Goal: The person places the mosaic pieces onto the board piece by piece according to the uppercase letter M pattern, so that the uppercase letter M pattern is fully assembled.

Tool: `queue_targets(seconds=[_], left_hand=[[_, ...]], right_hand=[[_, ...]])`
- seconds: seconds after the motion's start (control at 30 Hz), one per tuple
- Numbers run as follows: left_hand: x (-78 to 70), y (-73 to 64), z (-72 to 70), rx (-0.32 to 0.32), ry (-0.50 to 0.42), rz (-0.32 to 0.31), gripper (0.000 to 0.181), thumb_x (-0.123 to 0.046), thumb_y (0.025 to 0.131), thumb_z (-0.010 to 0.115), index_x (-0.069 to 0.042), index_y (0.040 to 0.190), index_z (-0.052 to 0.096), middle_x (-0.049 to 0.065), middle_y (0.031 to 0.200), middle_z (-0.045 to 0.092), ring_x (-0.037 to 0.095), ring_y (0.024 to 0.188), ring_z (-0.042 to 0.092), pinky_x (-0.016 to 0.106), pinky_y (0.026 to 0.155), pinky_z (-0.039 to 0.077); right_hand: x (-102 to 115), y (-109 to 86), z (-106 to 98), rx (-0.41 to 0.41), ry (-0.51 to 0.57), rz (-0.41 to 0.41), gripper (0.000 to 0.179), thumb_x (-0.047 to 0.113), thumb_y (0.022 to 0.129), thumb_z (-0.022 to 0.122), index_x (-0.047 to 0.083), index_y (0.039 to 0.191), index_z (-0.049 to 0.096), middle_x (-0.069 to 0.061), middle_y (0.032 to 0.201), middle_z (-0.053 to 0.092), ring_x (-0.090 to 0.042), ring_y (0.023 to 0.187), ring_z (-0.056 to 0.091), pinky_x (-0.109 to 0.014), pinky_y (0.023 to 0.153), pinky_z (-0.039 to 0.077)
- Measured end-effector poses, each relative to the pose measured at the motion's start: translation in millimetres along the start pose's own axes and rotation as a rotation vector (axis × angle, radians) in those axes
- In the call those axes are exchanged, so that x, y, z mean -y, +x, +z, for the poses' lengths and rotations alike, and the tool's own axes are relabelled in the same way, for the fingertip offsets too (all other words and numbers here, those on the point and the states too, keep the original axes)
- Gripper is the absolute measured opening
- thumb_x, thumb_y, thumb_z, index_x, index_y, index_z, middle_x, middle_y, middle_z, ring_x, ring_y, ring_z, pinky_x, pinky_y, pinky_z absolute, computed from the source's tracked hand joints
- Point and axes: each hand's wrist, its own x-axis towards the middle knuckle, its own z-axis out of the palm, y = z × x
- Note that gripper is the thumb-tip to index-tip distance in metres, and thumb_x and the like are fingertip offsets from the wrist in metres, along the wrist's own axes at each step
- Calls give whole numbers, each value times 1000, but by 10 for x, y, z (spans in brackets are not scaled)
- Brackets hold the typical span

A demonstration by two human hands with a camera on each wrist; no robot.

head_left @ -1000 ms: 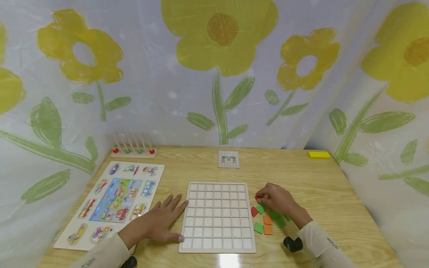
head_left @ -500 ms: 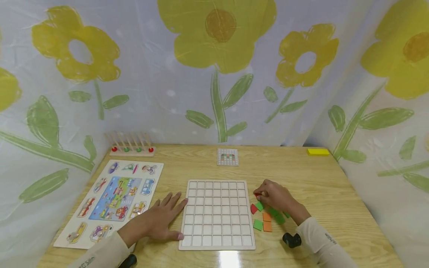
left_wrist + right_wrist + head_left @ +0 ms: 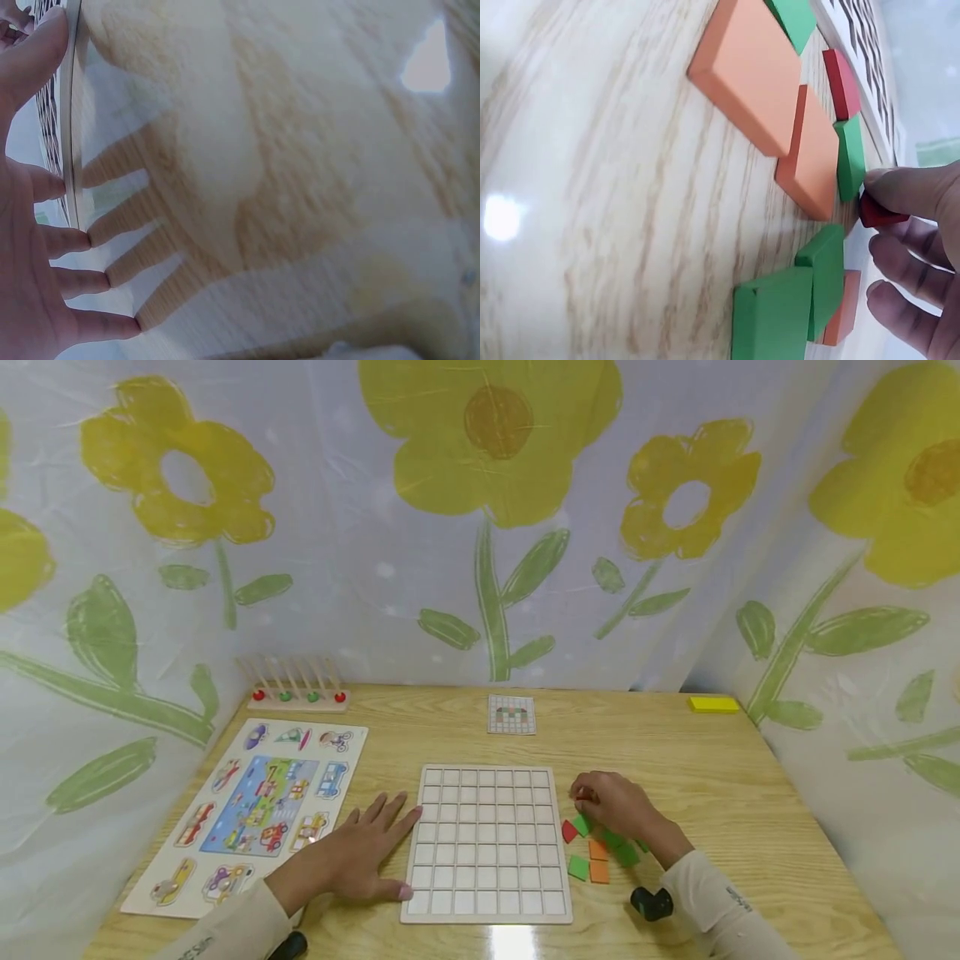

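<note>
The red tile (image 3: 880, 214) is pinched between the thumb and fingers of your right hand (image 3: 617, 803), just to the right of the grid board (image 3: 487, 844), level with its upper half. In the right wrist view your thumb presses on the tile's near side; the other fingers curl, and the fingertip behind the tile is mostly hidden.

Your left hand (image 3: 360, 860) lies at the left side of the grid board with its fingers straight and spread. Its thumb touches the board near the lower left corner, and the index fingertip meets the left edge higher up. That hand grips nothing.

A small group of loose tiles lies on the table to the right of the board. Nearest its right edge you have a second red tile (image 3: 570, 832), with a bright green tile (image 3: 582, 824) beside it. Lower along the same edge a square green tile (image 3: 578, 867) sits just beside two orange tiles (image 3: 598, 862). Farther right of the board, partly below your right hand, two darker green tiles (image 3: 795, 296) touch each other, with another orange tile (image 3: 846, 307) behind them.

Beyond the board's far edge lies a patterned card (image 3: 512, 715). A yellow block (image 3: 713, 705) is well beyond the board to the right; left of the board are a picture puzzle (image 3: 258, 810) and, farther back, a peg rack (image 3: 298, 702) with red and green beads.
</note>
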Motion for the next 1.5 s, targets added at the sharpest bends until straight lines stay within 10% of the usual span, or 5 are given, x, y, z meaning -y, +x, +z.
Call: queue_targets(seconds=[1.5], left_hand=[[-2, 23, -9, 16, 8, -77, 108, -78, 84, 56, -15, 162, 17, 27, 166, 10, 63, 145, 11, 87, 96, 22]], right_hand=[[374, 73, -23, 62, 363, -139, 21, 16, 91, 76, 5, 109, 73, 3, 88, 67, -9, 74, 58, -22, 62, 50]])
